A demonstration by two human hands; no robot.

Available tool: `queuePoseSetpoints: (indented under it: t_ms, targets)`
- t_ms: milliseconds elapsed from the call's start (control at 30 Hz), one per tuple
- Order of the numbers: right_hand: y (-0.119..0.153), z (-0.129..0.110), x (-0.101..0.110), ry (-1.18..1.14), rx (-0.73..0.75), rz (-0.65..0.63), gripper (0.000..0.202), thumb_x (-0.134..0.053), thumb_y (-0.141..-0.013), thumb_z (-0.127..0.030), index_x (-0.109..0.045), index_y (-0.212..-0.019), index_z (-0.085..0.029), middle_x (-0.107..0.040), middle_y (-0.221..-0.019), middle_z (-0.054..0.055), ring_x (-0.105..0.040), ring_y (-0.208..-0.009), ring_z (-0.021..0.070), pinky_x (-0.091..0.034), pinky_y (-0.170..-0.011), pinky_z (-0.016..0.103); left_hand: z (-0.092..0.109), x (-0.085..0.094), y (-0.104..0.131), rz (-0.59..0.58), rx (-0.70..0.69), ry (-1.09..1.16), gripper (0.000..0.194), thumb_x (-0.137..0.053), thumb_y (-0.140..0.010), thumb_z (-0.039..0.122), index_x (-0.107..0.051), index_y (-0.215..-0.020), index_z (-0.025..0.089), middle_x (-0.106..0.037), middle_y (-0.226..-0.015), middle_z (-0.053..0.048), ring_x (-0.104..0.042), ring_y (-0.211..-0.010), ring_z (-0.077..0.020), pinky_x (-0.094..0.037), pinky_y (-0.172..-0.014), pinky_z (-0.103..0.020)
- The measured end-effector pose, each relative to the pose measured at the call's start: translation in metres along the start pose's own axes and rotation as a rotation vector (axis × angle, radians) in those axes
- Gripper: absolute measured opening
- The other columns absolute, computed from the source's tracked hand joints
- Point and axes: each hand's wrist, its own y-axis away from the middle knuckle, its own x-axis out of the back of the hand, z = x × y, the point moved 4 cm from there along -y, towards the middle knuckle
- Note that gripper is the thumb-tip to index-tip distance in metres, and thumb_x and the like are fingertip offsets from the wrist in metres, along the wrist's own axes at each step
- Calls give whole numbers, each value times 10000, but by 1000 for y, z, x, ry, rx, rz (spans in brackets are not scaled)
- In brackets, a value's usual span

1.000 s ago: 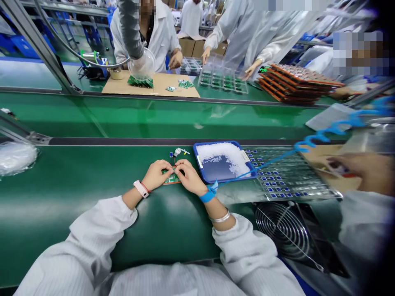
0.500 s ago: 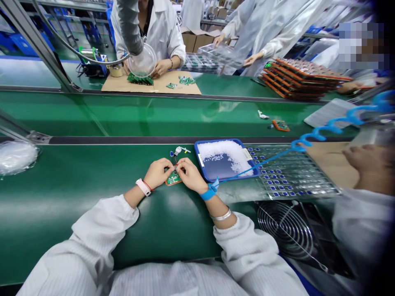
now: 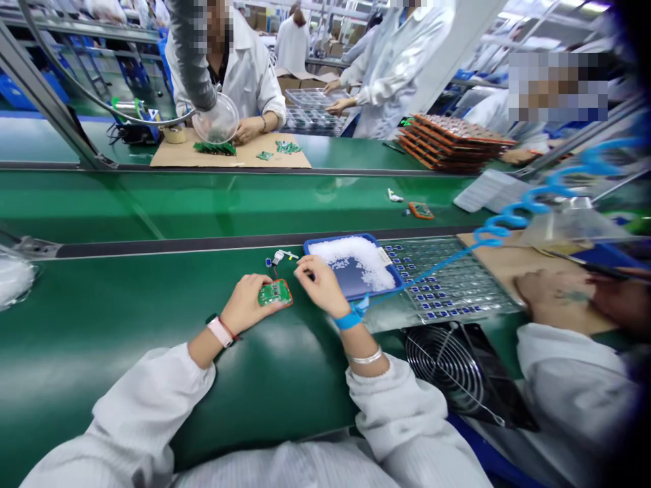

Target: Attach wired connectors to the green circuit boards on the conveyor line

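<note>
Holding circuit board [image 3: 276,293] in left hand [image 3: 247,301] at desk [image 3: 274,379]. Right hand [image 3: 325,288] near blue tray [image 3: 376,292], with narrow grip, contents not visible. Already with wire [image 3: 275,272] at board; cannot tell what is left.

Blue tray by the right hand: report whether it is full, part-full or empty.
Part-full: white pieces cover much of the blue tray, but its bare bottom shows in the middle.

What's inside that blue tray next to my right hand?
The blue tray holds small white pieces, heaped along its far and right sides. Your right hand hides part of its near left side.
</note>
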Motion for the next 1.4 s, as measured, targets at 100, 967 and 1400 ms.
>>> queuePoseSetpoints:
  t_ms: [100, 967, 1400]
  targets:
    - [-2, 39, 56, 210, -105, 255, 120, -494, -775, -198, -549, -670, -179, -565, -824, 73, -520, -858, 197, -424, -804, 347, 2, -4, 7, -79, -73, -60, 644, -708, -661, 512, -502, -1196, 217, -576, -1174, -96, -481, -1082, -289, -376, -903, -420]
    - [5, 17, 27, 142, 21, 87, 135, -462, -834, -221, -520, -716, -193, -533, -889, 82, -506, -912, 209, -411, -846, 380, 0, 7, -11, 39, -54, 300, 207, -599, -808, 335, -654, -971, 220, -660, -1081, -60, -571, -1038, -209, -424, -934, -375]
    - [22, -14, -37, -78, -28, -161, 108, -479, -841, -179, -519, -742, -190, -515, -978, 71, -477, -989, 198, -391, -894, 393, -5, -2, -14, 19, 8, 297, 118, -575, -807, 223, -683, -761, 207, -707, -851, -18, -621, -847, -179, -467, -808, -329]
